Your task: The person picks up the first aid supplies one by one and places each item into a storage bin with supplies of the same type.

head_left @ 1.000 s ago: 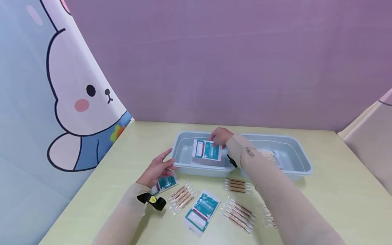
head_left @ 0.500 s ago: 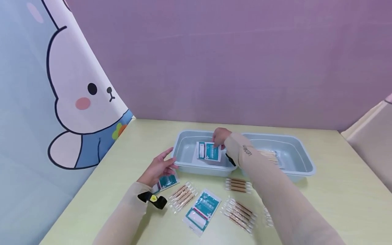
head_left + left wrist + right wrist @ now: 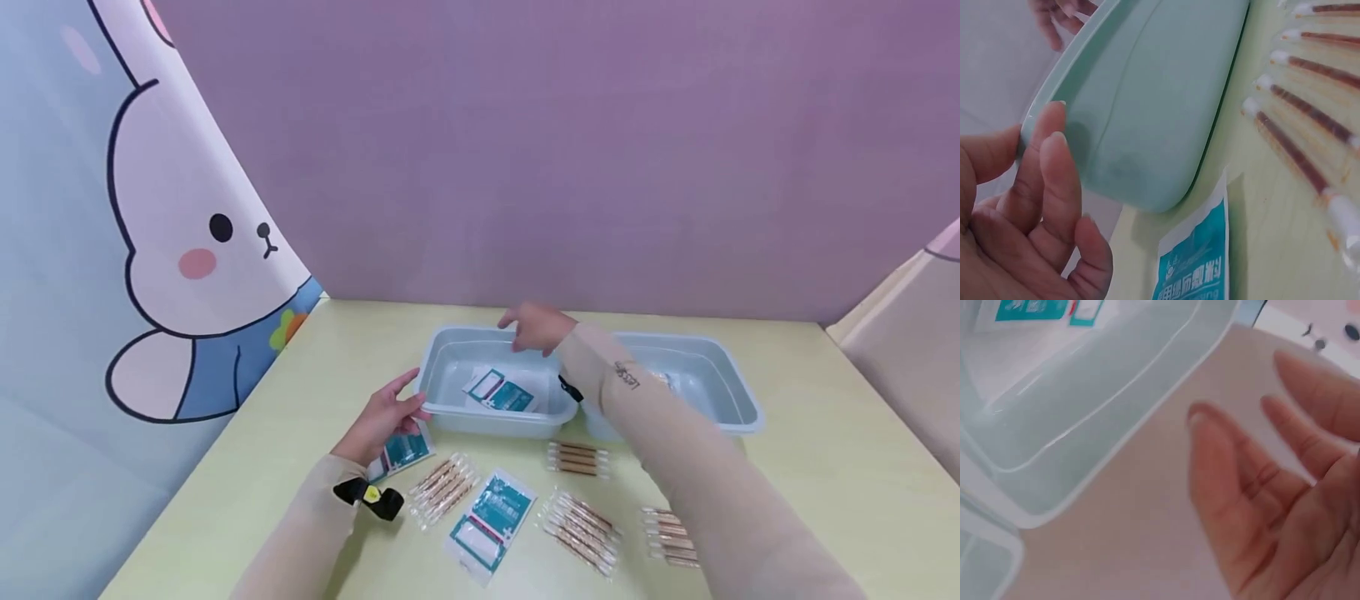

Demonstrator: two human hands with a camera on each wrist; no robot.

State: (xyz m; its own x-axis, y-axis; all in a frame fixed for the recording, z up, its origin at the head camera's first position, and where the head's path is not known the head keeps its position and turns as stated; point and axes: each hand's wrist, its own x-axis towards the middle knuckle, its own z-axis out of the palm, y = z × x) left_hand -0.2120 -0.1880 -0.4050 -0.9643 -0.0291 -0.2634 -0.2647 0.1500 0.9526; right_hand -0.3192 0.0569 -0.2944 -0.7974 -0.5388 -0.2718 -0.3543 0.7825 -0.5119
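My left hand grips the left corner of a light-blue plastic basin, its thumb and index finger at the rim. Inside this basin lies a teal-and-white dressing packet, over another whitish packet edge. Above the basin's far right rim, my right hand holds nothing, its fingers spread apart in the right wrist view. A second dressing packet lies on the table partly under my left hand. A third dressing packet lies in front of the basin.
A second blue basin stands at the right, with a swab pack mostly hidden by my right sleeve. Several clear packs of brown-stick swabs lie along the table's front. A purple backdrop rises behind the table.
My right hand has let go of the dressing packet, which now lies flat and turned in the left basin. The hand has risen slightly toward the far rim. My left hand stays at the corner.
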